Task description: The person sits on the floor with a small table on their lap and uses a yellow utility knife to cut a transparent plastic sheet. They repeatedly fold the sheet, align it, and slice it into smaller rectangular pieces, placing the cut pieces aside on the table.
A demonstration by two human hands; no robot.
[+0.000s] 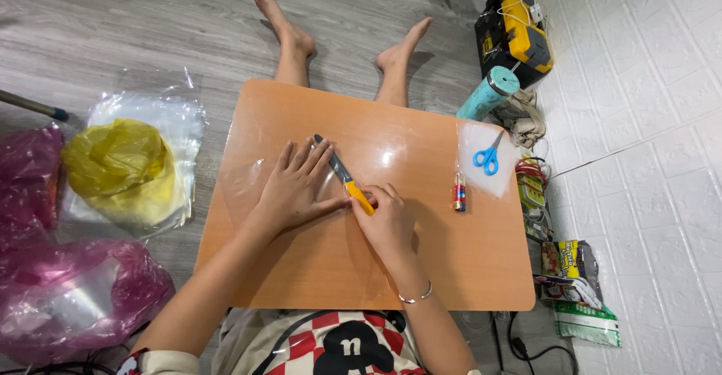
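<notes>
Far left on the floor, pink plastic bags (71, 292) and a yellow bag (116, 157) on clear sheets. Mid-table (301, 277), left hand (297, 187) spread flat, fingers open, pressing clear plastic film (248, 172). Just right, touching it, right hand (387, 221) closed around the yellow handle of a utility knife (344, 176), blade angled up-left. Further right, a small lighter (459, 192), then blue scissors (489, 157)

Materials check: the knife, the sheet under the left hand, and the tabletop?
Knife: dull grey blade, likely metal; glossy yellow handle, likely plastic. Sheet: clear thin plastic film, judging by glare and see-through look. Tabletop: smooth orange wood-look laminate, probably, with faint sheen.
</notes>
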